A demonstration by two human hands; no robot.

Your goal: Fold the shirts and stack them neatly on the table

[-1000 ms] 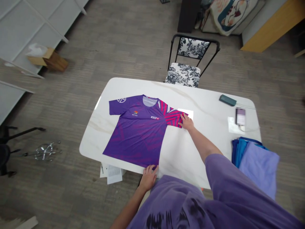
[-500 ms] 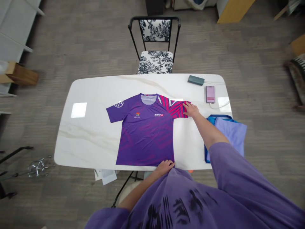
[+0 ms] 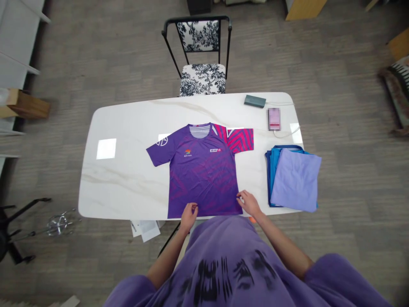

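Observation:
A purple short-sleeved T-shirt (image 3: 204,175) lies flat, front up, on the white table (image 3: 121,187). Its collar points away from me, and one sleeve has pink stripes. Over the bottom hem, left of its middle, is my left hand (image 3: 189,216), fingers loosely bent with no cloth seen gripped. My right hand (image 3: 249,203) is at the shirt's lower right side edge, its fingers a little apart and the fingertips beside the fabric. Whether those fingertips touch the cloth is hard to make out.
Folded blue and lavender clothes (image 3: 295,179) are stacked at the table's right end. Behind them lie a phone (image 3: 274,119) with a cable and a dark grey box-shaped device (image 3: 254,101). A patterned chair (image 3: 203,79) stands beyond the far edge.
My right hand has left the striped sleeve and come down to the shirt's lower right side. My left hand has slid leftward along the hem from the corner. The folded stack is now uncovered.

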